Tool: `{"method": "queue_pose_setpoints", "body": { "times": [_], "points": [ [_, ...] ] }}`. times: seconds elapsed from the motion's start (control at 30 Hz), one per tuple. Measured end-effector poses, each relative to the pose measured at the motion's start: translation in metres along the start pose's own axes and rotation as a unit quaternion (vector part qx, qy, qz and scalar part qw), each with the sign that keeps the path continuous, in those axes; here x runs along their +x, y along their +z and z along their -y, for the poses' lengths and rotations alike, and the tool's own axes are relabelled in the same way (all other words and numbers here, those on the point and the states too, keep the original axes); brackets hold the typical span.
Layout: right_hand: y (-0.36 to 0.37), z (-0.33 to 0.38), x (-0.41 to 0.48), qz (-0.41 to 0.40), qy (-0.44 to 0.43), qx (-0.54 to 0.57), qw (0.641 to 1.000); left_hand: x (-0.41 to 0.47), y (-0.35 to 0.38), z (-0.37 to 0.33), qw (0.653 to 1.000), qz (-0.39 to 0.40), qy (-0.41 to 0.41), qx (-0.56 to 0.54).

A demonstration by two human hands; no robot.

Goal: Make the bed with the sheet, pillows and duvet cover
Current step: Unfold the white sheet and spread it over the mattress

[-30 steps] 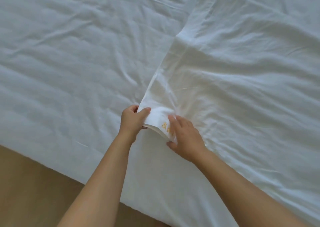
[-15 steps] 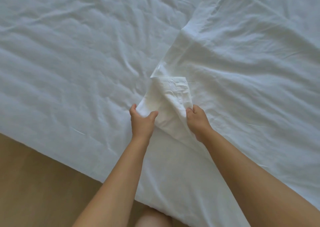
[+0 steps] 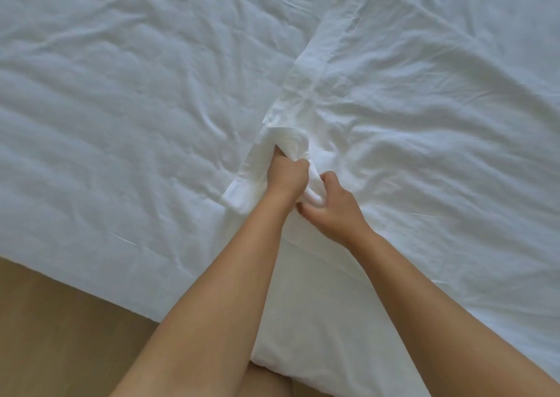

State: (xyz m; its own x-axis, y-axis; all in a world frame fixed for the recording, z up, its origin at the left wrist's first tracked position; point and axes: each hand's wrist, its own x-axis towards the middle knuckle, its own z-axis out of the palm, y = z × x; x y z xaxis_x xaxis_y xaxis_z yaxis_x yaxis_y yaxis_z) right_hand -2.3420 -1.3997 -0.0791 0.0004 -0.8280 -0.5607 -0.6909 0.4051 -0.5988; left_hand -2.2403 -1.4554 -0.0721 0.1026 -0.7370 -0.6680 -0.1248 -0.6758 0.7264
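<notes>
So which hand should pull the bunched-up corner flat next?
Probably the left hand: it is fisted around the bunched corner of the duvet cover. The right hand sits nearer, pinching a smaller fold.

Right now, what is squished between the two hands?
A bunched fold of the white duvet cover fills the gap between the left hand and right hand, seen in the head view.
</notes>
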Motion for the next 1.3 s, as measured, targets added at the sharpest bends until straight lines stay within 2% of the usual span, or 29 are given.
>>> {"method": "queue_pose_setpoints", "body": {
  "times": [0.03,0.07,0.13,0.17,0.2,0.23,0.3,0.37,0.43,0.47,0.53,0.6,0.7,0.77,0.87,0.93,1.0,1.07,1.17,1.3],
  "points": [
    [-0.003,-0.001,-0.001,0.001,-0.012,-0.049,0.999,-0.002,0.002,-0.003,0.993,0.026,0.051,0.1],
    [-0.006,-0.003,-0.002,-0.018,-0.018,-0.066,0.997,-0.005,0.002,-0.006,0.969,0.063,0.105,0.215],
    [-0.017,-0.006,-0.002,-0.086,-0.023,-0.007,0.996,-0.01,0.006,-0.008,0.887,0.121,0.196,0.399],
    [-0.023,-0.009,-0.004,-0.108,-0.036,0.029,0.993,-0.015,0.008,-0.009,0.859,0.139,0.23,0.436],
    [-0.027,-0.012,-0.006,-0.108,-0.049,0.056,0.991,-0.02,0.009,-0.012,0.847,0.153,0.255,0.441],
    [-0.031,-0.015,-0.01,-0.098,-0.057,0.082,0.99,-0.026,0.01,-0.014,0.851,0.163,0.271,0.42],
    [-0.035,-0.019,-0.021,-0.086,-0.06,0.11,0.988,-0.038,0.01,-0.019,0.902,0.182,0.254,0.299],
    [-0.039,-0.023,-0.032,-0.124,-0.07,0.061,0.988,-0.048,0.01,-0.022,0.938,0.185,0.208,0.205],
    [-0.052,-0.022,-0.039,-0.163,-0.1,0.013,0.981,-0.055,0.008,-0.024,0.955,0.213,0.143,0.147],
    [-0.06,-0.021,-0.042,-0.164,-0.117,-0.008,0.979,-0.056,0.006,-0.027,0.963,0.237,0.084,0.099],
    [-0.073,-0.021,-0.048,-0.132,-0.155,-0.072,0.976,-0.052,0.003,-0.035,0.965,0.26,-0.029,-0.03],
    [-0.081,-0.026,-0.057,-0.079,-0.183,-0.123,0.972,-0.043,0.006,-0.044,0.967,0.227,-0.062,-0.092],
    [-0.086,-0.042,-0.074,-0.023,-0.173,-0.101,0.979,-0.047,0.03,-0.049,0.982,0.171,-0.082,0.008],
    [-0.087,-0.056,-0.086,-0.044,-0.146,-0.046,0.987,-0.058,0.047,-0.04,0.986,0.136,-0.075,0.067],
    [-0.085,-0.084,-0.103,-0.139,-0.083,0.034,0.986,-0.07,0.054,-0.024,0.992,0.106,-0.067,0.004],
    [-0.082,-0.101,-0.111,-0.169,-0.021,0.086,0.982,-0.081,0.053,-0.012,0.992,0.08,-0.079,-0.05],
    [-0.077,-0.109,-0.116,-0.163,0.002,0.103,0.981,-0.095,0.051,0.002,0.994,0.05,-0.095,0.015],
    [-0.071,-0.104,-0.12,-0.145,-0.026,0.072,0.986,-0.111,0.05,0.016,0.983,0.093,-0.135,0.079],
    [-0.064,-0.091,-0.129,-0.116,-0.088,-0.025,0.989,-0.127,0.044,0.03,0.965,0.149,-0.201,0.077],
    [-0.048,-0.107,-0.15,-0.117,-0.106,-0.104,0.982,-0.134,0.024,0.048,0.977,0.14,-0.119,0.105]
  ]
}}
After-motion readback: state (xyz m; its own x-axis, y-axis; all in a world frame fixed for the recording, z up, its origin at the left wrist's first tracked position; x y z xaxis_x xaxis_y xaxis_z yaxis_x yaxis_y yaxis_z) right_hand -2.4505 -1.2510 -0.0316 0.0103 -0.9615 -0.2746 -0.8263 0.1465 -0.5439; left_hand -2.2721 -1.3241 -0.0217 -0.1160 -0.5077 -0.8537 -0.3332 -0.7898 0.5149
